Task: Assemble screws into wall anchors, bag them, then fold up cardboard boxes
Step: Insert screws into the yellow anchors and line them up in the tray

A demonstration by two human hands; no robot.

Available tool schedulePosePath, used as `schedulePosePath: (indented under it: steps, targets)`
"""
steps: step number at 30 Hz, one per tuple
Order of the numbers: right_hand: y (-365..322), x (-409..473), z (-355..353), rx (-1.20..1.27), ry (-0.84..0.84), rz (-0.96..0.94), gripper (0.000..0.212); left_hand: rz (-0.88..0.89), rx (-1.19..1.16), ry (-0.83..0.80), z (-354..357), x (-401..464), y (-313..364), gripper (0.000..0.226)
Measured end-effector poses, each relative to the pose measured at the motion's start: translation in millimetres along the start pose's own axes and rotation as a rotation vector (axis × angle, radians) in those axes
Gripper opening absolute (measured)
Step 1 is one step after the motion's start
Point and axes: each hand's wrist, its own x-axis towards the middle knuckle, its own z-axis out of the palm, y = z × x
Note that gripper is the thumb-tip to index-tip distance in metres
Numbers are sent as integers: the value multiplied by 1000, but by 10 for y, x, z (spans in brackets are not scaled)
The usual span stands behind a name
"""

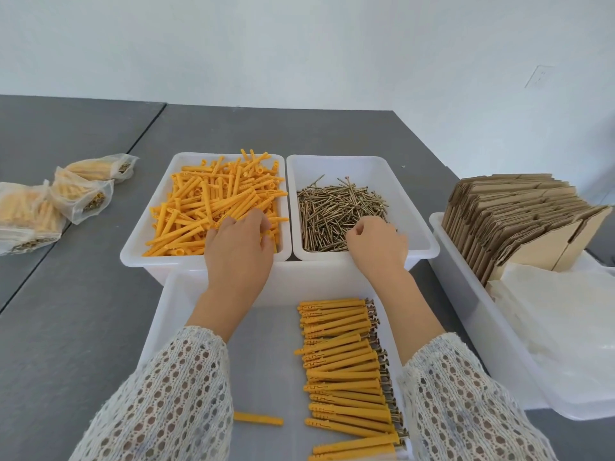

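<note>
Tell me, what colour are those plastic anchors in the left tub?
Orange-yellow wall anchors, seen clearly in the head view.

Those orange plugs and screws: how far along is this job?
Done: a row of orange plastic anchors with screws in them lies in the near white tray, and clear filled bags sit at the left. In hand: the left hand reaches into the loose orange anchors, the right hand into the brass-coloured screws. Left: the flat brown cardboard boxes remain unfolded.

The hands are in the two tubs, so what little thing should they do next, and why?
Probably each lifts out one piece: the left hand is down among the yellow wall anchors and the right hand is curled over the screws, ready for pairing.
</note>
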Motion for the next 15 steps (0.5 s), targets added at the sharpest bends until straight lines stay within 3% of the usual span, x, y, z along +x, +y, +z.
schedulePosePath:
  steps: [6, 9, 15]
  targets:
    - [-94, -19, -44, 323, 139, 29, 13, -87, -108, -84, 12, 24, -10, 21]
    - [-122, -16, -55, 487, 171, 32, 8, -76, -49, -105, 42, 54, -36, 20]
    - [-139, 15, -69, 670, 218, 39, 5, 241, -183, 156, 47, 26, 28, 11]
